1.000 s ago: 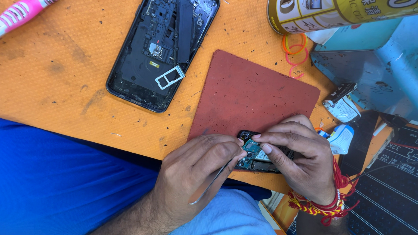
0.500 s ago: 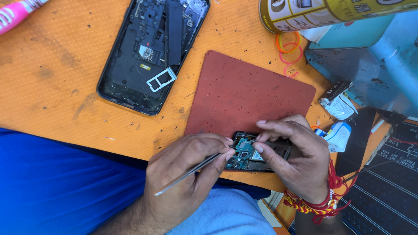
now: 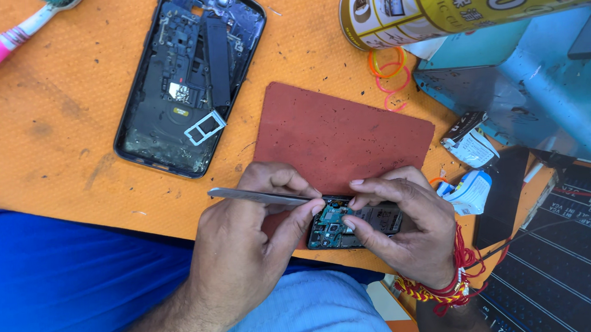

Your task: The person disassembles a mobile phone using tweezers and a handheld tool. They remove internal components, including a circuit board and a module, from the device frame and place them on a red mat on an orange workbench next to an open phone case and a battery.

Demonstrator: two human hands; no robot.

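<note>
At the near edge of the orange surface (image 3: 59,148), half on the dark red rectangular mat (image 3: 347,135), lies the small green-and-black phone circuit board (image 3: 353,224). Right hand (image 3: 412,230) is closed on it, thumb and fingertips pinching its sides; left hand (image 3: 246,249) is closed around slim metal tweezers (image 3: 257,197), tips at the board's top-left corner. Judgement: brace the board flat, keep the tweezers shallow, and lift lightly to avoid scratching components.
</note>
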